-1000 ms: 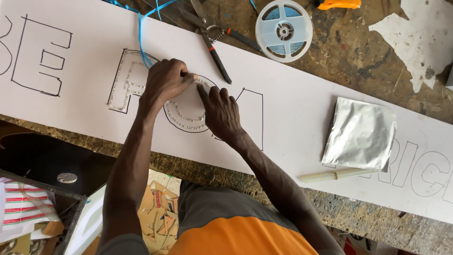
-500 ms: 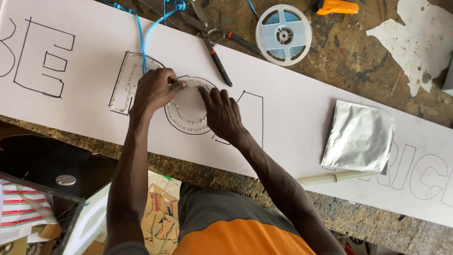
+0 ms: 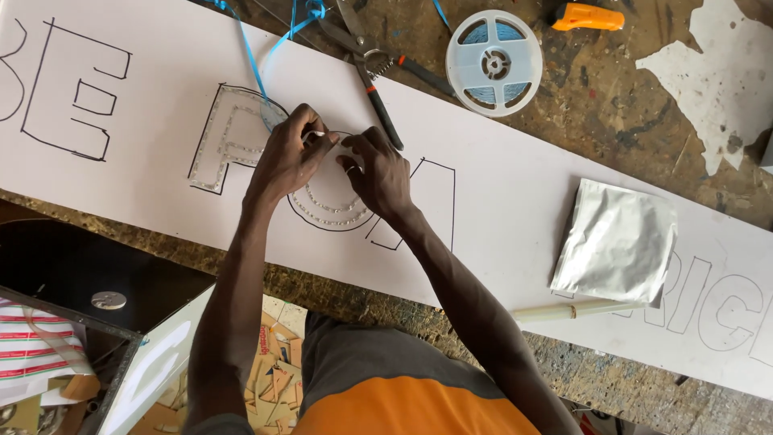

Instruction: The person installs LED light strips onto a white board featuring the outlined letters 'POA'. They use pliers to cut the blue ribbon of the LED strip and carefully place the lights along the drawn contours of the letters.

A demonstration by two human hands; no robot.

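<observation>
A long white board (image 3: 515,201) with black outlined letters lies across a worn workbench. A dotted light strip (image 3: 330,211) runs along the inside of a round letter outline at the middle. The angular letter (image 3: 224,149) to its left is lined with the same strip. My left hand (image 3: 286,157) and my right hand (image 3: 380,171) meet at the top of the round letter. Both pinch the strip's end between fingertips. The hands hide the upper part of the round outline.
A white reel of strip (image 3: 493,63) sits on the bench beyond the board, with pliers (image 3: 378,89) and a blue ribbon (image 3: 254,60) beside it. An orange tool (image 3: 588,16) lies at the far edge. A silver foil pouch (image 3: 616,242) and a pale stick (image 3: 576,309) rest on the board's right.
My right hand lifted from lying flat on the right side of the round letter and came up to its top. Both hands now pinch the strip there together.
</observation>
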